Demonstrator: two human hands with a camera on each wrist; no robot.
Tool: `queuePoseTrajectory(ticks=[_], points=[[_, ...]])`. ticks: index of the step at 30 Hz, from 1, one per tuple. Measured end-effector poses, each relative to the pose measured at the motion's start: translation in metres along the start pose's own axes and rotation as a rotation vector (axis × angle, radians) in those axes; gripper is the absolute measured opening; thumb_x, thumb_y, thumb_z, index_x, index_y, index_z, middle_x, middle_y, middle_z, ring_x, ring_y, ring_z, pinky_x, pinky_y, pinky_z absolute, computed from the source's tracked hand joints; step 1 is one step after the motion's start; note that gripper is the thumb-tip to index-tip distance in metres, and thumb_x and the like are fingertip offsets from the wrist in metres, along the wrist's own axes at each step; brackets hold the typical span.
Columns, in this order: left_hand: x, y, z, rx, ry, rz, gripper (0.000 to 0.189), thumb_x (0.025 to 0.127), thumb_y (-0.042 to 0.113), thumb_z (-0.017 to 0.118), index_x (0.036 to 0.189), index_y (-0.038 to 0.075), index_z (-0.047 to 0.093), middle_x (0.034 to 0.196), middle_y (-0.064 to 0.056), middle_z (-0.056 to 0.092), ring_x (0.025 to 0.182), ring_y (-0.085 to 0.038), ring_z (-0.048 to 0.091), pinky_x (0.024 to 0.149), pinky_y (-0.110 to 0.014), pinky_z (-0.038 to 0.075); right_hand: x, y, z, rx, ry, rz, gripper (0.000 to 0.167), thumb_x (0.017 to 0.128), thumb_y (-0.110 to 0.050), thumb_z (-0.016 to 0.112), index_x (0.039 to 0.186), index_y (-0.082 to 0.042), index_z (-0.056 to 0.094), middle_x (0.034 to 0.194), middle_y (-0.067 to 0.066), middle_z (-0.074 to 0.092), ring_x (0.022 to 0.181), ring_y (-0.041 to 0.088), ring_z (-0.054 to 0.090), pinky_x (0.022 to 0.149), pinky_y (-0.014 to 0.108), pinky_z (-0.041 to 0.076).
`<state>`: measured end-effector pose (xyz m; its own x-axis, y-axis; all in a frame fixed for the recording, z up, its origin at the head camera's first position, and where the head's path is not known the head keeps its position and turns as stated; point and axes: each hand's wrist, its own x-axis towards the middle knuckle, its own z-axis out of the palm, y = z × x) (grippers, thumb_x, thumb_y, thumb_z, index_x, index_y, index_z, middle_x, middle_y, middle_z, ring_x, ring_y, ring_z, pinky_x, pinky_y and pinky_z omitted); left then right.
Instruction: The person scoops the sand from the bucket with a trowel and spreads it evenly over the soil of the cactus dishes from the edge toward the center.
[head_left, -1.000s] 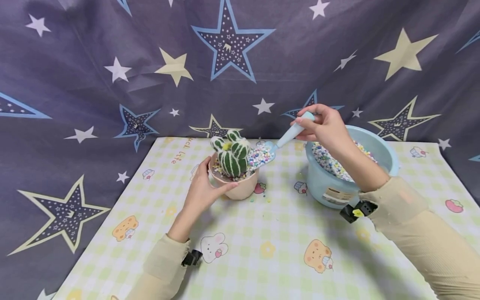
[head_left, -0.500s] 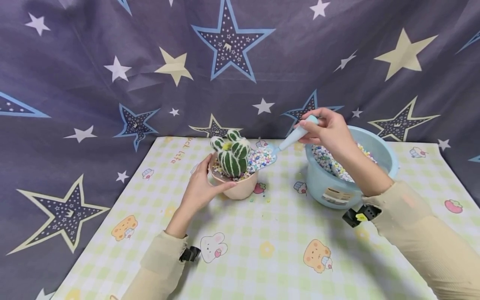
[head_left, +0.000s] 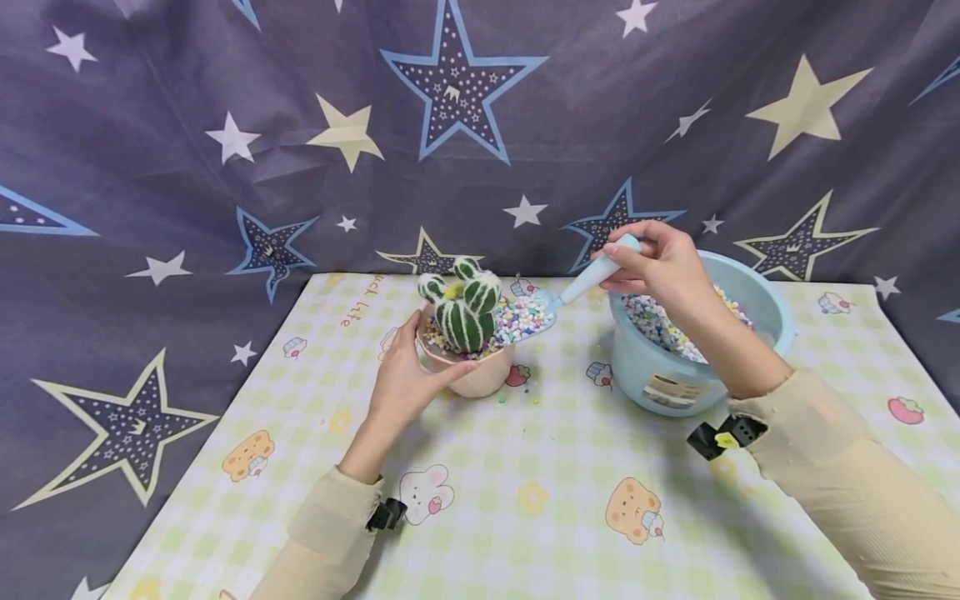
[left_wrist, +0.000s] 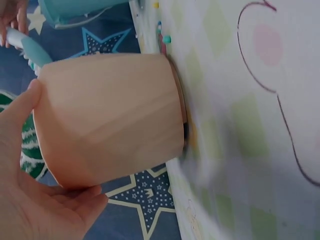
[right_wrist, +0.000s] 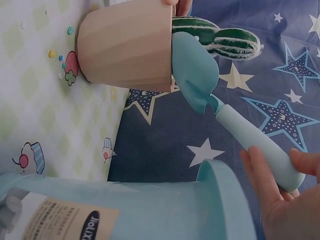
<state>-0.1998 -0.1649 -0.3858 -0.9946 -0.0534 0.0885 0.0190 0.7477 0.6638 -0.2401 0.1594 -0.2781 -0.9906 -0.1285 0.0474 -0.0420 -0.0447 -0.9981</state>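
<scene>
A pinkish-beige flower pot [head_left: 486,377] stands on the table with a green-and-white toy cactus [head_left: 467,323] in it and colored pebbles around its base. My left hand [head_left: 405,377] grips the pot, thumb at the near side of the rim and fingers round the left, as the left wrist view confirms. My right hand [head_left: 663,265] pinches the handle of a light blue hand trowel [head_left: 596,277]. The trowel's blade [right_wrist: 194,70] overlaps the pot's right rim and carries colored pebbles [head_left: 525,318]. The blade slants down toward the cactus.
Right of the pot stands a light blue bucket [head_left: 652,390] holding many colored pebbles, beneath the right forearm. A few stray pebbles [head_left: 536,400] lie beside the pot. The checked tablecloth [head_left: 570,533] ends at a dark star-patterned curtain [head_left: 540,125] behind.
My right hand and the trowel handle have shifted slightly right and down. The blade stays at the pot's rim with pebbles on it. The left hand keeps its grip on the pot.
</scene>
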Motion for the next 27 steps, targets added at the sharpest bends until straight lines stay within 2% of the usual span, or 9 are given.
queuePoseTrajectory(ticks=[4, 10, 13, 21, 27], points=[[0.001, 0.002, 0.001, -0.01, -0.012, -0.012, 0.121, 0.072, 0.066, 0.079, 0.159, 0.01, 0.017, 0.163, -0.015, 0.029, 0.146, -0.038, 0.035, 0.119, -0.055, 0.035, 0.001, 0.0, 0.002, -0.03, 0.019, -0.005, 0.021, 0.098, -0.015, 0.063, 0.112, -0.003, 0.055, 0.087, -0.005, 0.077, 0.075, 0.009, 0.076, 0.071, 0.025, 0.063], [0.008, -0.003, -0.006, -0.073, -0.107, 0.025, 0.124, 0.073, 0.062, 0.08, 0.161, 0.01, 0.009, 0.166, -0.015, 0.019, 0.152, -0.035, 0.025, 0.123, -0.055, 0.026, 0.001, -0.001, 0.002, -0.029, 0.013, -0.001, 0.024, 0.097, -0.016, 0.064, 0.113, 0.0, 0.055, 0.085, -0.005, 0.077, 0.074, 0.009, 0.075, 0.071, 0.025, 0.063], [0.011, -0.006, -0.007, -0.082, -0.127, 0.028, 0.125, 0.073, 0.062, 0.081, 0.161, 0.013, 0.007, 0.167, -0.012, 0.017, 0.153, -0.034, 0.022, 0.124, -0.056, 0.024, 0.0, -0.002, 0.002, -0.025, -0.002, -0.004, 0.026, 0.097, -0.016, 0.065, 0.113, 0.0, 0.054, 0.086, -0.006, 0.077, 0.074, 0.009, 0.075, 0.071, 0.025, 0.063], [0.009, -0.003, -0.004, -0.054, -0.082, 0.021, 0.126, 0.071, 0.066, 0.08, 0.161, 0.011, 0.011, 0.166, -0.014, 0.023, 0.151, -0.035, 0.028, 0.123, -0.055, 0.027, 0.0, -0.002, 0.003, -0.071, 0.018, -0.019, 0.022, 0.097, -0.016, 0.065, 0.111, -0.002, 0.056, 0.083, -0.008, 0.076, 0.073, 0.007, 0.075, 0.071, 0.024, 0.063], [0.004, 0.003, 0.002, -0.028, -0.01, -0.004, 0.125, 0.069, 0.064, 0.082, 0.16, 0.008, 0.016, 0.163, -0.015, 0.03, 0.147, -0.037, 0.034, 0.121, -0.054, 0.031, 0.002, -0.001, 0.005, -0.076, 0.035, -0.026, 0.028, 0.097, -0.017, 0.065, 0.115, 0.002, 0.055, 0.084, -0.007, 0.075, 0.073, 0.009, 0.075, 0.071, 0.025, 0.063]])
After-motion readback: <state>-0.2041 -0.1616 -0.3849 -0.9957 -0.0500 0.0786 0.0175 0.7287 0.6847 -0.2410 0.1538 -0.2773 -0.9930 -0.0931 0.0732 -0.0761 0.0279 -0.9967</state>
